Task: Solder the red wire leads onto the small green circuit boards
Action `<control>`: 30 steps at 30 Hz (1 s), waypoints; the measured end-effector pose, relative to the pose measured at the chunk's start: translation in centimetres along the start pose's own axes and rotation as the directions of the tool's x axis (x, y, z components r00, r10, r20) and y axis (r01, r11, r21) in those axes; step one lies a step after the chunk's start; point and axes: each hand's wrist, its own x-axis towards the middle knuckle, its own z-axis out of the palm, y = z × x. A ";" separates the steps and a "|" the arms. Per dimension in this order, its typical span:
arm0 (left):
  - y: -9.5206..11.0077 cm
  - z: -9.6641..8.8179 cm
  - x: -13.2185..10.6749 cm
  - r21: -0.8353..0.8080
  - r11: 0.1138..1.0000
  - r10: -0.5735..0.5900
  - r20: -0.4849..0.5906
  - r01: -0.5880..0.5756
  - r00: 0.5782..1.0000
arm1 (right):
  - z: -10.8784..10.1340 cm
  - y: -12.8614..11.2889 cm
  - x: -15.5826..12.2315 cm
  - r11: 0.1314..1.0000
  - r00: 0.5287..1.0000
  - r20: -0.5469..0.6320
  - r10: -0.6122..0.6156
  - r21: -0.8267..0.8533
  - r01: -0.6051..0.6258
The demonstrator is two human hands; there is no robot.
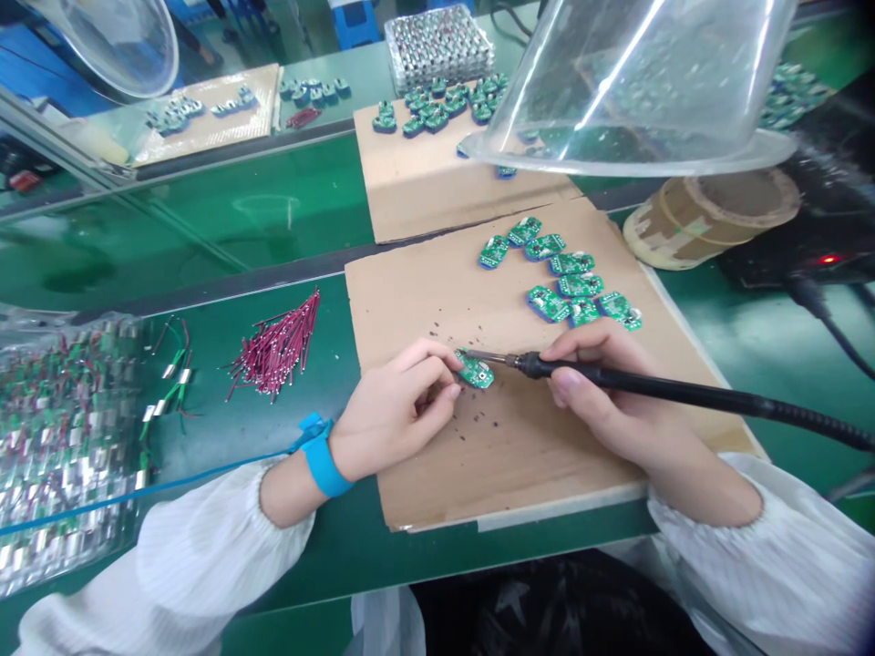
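Note:
My left hand (400, 405) pinches a small green circuit board (477, 371) against a brown cardboard sheet (519, 456); a blue wrist strap (320, 454) with a blue cord circles that wrist. My right hand (605, 392) grips a black soldering iron (615, 380) like a pen, its metal tip touching the board's left end. Both arms wear white sleeves.
Several more green boards (571, 287) lie at the sheet's far right. A bundle of red wires (277, 351) lies left on the green bench. A bag of wired parts (65, 437) is far left, a clear hood (635, 82) overhead, a tape roll (711, 219) right.

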 end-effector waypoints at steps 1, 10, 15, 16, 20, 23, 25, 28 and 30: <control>0.0 0.0 0.0 0.000 1.000 -0.001 0.001 0.001 1.000 | 0.0 0.0 0.0 1.000 1.000 0.004 0.002 -0.001 -0.002; 0.0 0.0 0.0 0.005 1.000 0.009 0.001 -0.009 1.000 | 0.0 -0.2 0.2 1.000 0.999 0.037 0.017 0.012 -0.018; 0.0 0.0 0.0 0.005 1.000 0.009 0.001 -0.009 1.000 | 0.0 -0.4 0.2 1.000 0.999 0.040 0.020 0.012 -0.021; 0.0 0.0 0.0 0.007 1.000 0.009 0.001 -0.009 1.000 | 0.0 -0.4 0.2 1.000 0.999 0.043 0.022 0.017 -0.022; 0.0 0.0 0.0 0.013 1.000 0.013 -0.003 -0.013 1.000 | 0.0 -0.4 0.1 0.999 0.998 0.064 0.020 0.033 -0.022; -0.1 0.0 0.0 0.017 1.000 0.015 -0.006 -0.015 1.000 | 0.0 -0.3 0.2 0.999 0.997 0.069 0.017 0.038 -0.020; -0.1 0.0 0.0 0.020 1.000 0.014 -0.006 -0.014 1.000 | 0.0 -0.3 0.2 0.999 0.997 0.072 0.014 0.042 -0.017; -0.1 0.0 0.0 0.021 1.000 0.015 -0.003 -0.014 1.000 | 0.0 -0.2 0.3 0.999 0.997 0.083 0.012 0.037 -0.015; -0.1 -0.1 0.0 0.021 1.000 0.017 -0.002 -0.017 1.000 | 0.0 -0.1 0.3 1.000 0.996 0.092 0.011 0.026 -0.013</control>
